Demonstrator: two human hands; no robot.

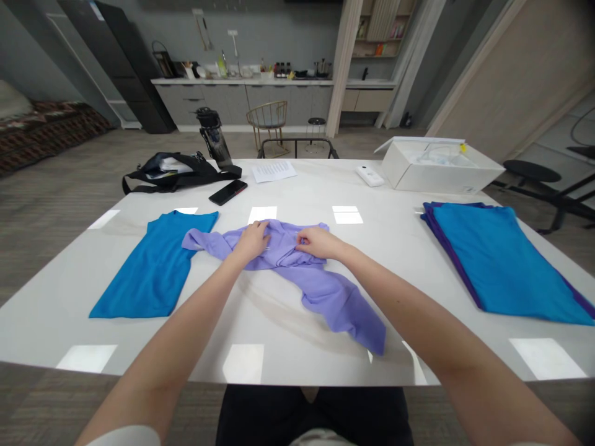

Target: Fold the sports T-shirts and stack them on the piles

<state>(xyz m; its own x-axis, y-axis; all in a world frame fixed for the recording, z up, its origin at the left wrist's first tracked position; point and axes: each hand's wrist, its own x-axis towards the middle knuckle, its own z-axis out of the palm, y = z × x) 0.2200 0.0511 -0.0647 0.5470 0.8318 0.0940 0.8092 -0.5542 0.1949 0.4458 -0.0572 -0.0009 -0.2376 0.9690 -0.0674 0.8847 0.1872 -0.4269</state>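
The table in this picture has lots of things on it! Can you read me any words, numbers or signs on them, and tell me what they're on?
No words can be read here: the printed lines on the sheet of paper are too small and blurred, and so are the tiny mark on the white cardboard box and the labels on the bottles on the far counter.

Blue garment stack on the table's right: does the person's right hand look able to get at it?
Probably yes: the right hand lies on the lilac garment, and no object shows between it and the blue stack, though the arm would need to stretch.
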